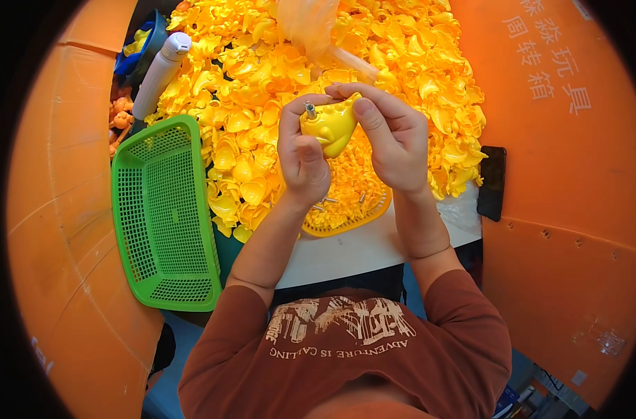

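Observation:
Between my two hands is a small, shiny yellow plastic toy figure [330, 128], rounded in shape. A short metal pin or screw [309, 107] stands up from its left end, next to my left fingers. My left hand [305, 157] holds the toy's left side, thumb toward me. With thumb and fingers, my right hand [395, 133] grips its right end. Below the hands lies a yellow basket [346, 225] of small orange-yellow parts, several metal pins among them. Behind spreads a big heap of curved yellow plastic shells [241, 133].
A green mesh basket [166, 216] stands at the left. Beyond it are a pale bottle [161, 77], a blue container [147, 52] and orange pieces [121, 115]. A dark phone [492, 183] lies at the right. Orange panels [562, 279] wall both sides. A clear plastic bag [307, 28] lies on the heap.

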Demonstrator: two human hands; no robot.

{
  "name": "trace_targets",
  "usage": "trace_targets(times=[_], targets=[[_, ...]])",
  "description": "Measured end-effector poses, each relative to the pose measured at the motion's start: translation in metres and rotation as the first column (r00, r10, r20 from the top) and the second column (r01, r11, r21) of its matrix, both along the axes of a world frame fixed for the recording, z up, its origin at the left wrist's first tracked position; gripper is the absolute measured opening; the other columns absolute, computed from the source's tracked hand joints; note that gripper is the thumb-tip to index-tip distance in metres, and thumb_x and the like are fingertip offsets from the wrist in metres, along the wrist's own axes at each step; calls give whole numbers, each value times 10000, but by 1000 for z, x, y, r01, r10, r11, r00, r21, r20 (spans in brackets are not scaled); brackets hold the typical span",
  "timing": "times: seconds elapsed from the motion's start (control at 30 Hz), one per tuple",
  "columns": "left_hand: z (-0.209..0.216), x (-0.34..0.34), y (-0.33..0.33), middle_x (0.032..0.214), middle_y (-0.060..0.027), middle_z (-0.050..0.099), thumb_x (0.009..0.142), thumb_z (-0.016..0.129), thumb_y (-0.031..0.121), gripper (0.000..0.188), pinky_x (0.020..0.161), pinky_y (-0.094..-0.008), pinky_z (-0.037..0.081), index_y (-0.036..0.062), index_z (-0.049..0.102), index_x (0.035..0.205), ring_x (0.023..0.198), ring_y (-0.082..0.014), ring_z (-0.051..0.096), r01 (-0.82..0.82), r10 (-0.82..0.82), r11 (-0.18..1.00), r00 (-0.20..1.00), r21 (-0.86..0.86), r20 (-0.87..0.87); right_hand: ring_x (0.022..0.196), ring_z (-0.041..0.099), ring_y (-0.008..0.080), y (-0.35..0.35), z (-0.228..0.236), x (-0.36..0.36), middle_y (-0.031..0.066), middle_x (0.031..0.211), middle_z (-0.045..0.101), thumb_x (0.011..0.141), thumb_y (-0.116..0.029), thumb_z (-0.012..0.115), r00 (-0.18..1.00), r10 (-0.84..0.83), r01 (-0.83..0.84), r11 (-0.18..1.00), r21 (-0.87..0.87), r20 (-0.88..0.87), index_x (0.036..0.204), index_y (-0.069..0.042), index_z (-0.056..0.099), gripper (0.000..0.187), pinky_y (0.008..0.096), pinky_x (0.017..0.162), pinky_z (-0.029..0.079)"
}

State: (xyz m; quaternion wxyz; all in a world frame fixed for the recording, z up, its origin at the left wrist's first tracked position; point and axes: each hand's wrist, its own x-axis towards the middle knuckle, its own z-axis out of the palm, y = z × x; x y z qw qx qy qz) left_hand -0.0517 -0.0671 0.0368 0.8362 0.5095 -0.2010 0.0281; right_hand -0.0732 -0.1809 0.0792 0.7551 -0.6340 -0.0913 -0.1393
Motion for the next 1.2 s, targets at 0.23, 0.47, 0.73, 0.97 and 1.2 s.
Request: trace_targets(times=[0.23, 0.47, 0.73, 0.97, 1.2], targets=[[-1, 2, 4, 1059, -111, 528, 713, 395, 747, 860, 854, -308, 440, -6, 425, 1128, 953, -174, 535, -129, 114, 984, 986, 120, 119, 960, 587, 179, 12, 1, -6, 153, 1032, 620, 912, -70, 482, 999, -41, 42, 997, 60, -17, 1080, 78, 569, 239, 285, 859, 467], [-11, 7, 5, 1029, -129, 528, 713, 475, 726, 857, 830, -311, 448, -18, 400, 1131, 926, -184, 536, -200, 162, 976, 933, 89, 321, 929, 587, 137, 13, 0, -6, 107, 1014, 621, 895, -42, 511, 1000, -3, 1, 994, 106, 17, 1082, 70, 569, 226, 250, 821, 478], [-6, 16, 6, 1093, -174, 465, 805, 625, 442, 606, 867, -347, 398, -6, 403, 1148, 1002, -263, 486, -211, 85, 959, 852, 189, 517, 1014, 573, 220, 4, -2, -1, 184, 1087, 593, 908, -29, 457, 999, 40, -44, 981, 187, 22, 1094, 84, 549, 237, 321, 906, 449], [6, 2, 8, 1096, -141, 508, 839, 629, 276, 490, 884, -300, 408, -39, 441, 1165, 1009, -204, 518, -9, -18, 994, 973, 113, 229, 995, 582, 223, 2, -6, 1, 176, 1055, 607, 903, -53, 494, 999, -41, 35, 981, 191, 31, 1051, 75, 569, 210, 318, 895, 455], [8, 8, 6, 1157, -162, 537, 850, 615, 265, 488, 1016, -336, 299, -45, 451, 1189, 1137, -208, 470, 81, -76, 996, 988, -31, 135, 888, 604, 151, 8, -4, 6, 115, 966, 641, 870, -32, 553, 985, -105, 72, 971, 229, 135, 1055, 63, 582, 211, 262, 808, 484]])
